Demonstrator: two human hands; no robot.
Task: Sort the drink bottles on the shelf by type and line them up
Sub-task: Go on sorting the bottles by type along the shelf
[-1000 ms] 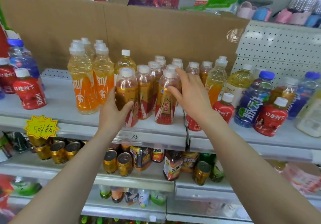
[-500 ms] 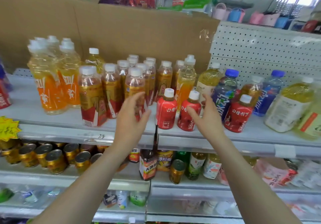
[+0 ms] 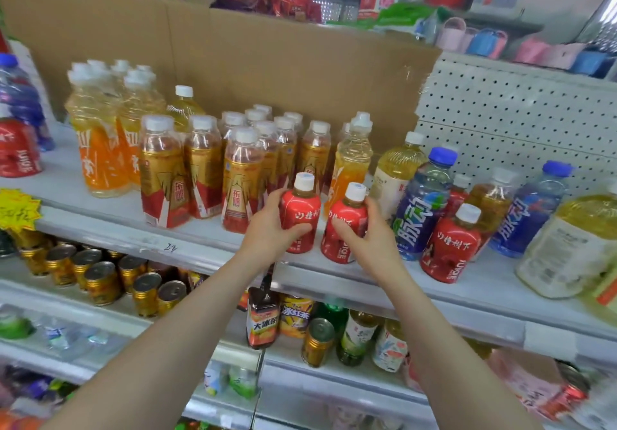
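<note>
The left hand (image 3: pixel 267 232) curls round the first red bottle (image 3: pixel 302 209), thumb across its label; the right hand (image 3: pixel 375 246) grips the second red bottle (image 3: pixel 345 226) just beside it; both bottles are upright near the front edge of the shelf (image 3: pixel 187 246), a narrow gap between them; a third red bottle (image 3: pixel 452 249) stands further right, against a blue-capped bottle (image 3: pixel 422 206); behind, the gold-and-red bottles (image 3: pixel 240 179) stand in a block, orange bottles (image 3: pixel 98 152) to their left; a cardboard sheet (image 3: pixel 267 62) backs the shelf.
</note>
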